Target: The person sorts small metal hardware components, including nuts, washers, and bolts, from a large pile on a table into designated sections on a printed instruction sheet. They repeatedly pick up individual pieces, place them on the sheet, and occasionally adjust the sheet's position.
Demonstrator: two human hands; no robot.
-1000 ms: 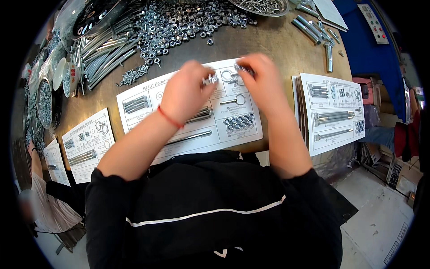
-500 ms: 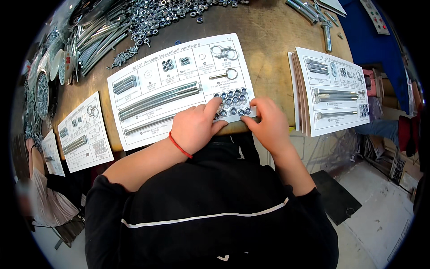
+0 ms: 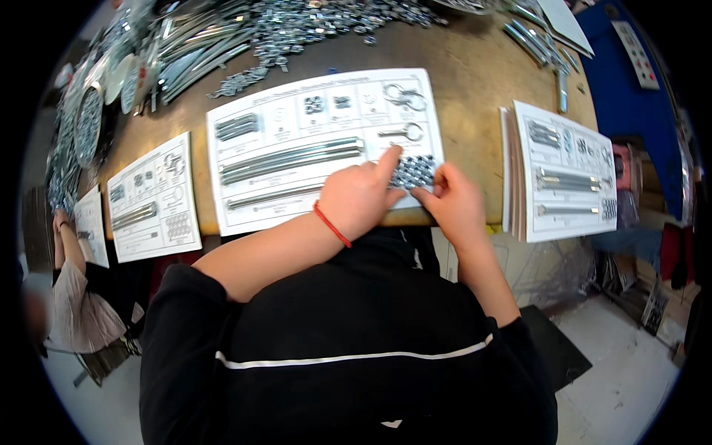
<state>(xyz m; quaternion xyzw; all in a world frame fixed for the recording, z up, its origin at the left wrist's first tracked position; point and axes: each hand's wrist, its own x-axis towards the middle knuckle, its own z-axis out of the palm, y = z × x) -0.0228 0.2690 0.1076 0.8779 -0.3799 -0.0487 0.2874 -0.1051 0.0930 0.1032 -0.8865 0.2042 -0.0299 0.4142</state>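
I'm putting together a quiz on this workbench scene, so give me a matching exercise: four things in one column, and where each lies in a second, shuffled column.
Things:
1. cluster of nuts
2. long rods
3. red wristband
4. loose pile of nuts

Places:
A. far edge of the table
B. on the left hand's wrist
C. between the fingertips of both hands
D. across the middle of the centre sheet

Pairs: 1-C, 2-D, 3-B, 4-A

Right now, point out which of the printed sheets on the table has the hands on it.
The large middle sheet: both the left hand and right hand rest at its nuts. The sheets to either side lie untouched.
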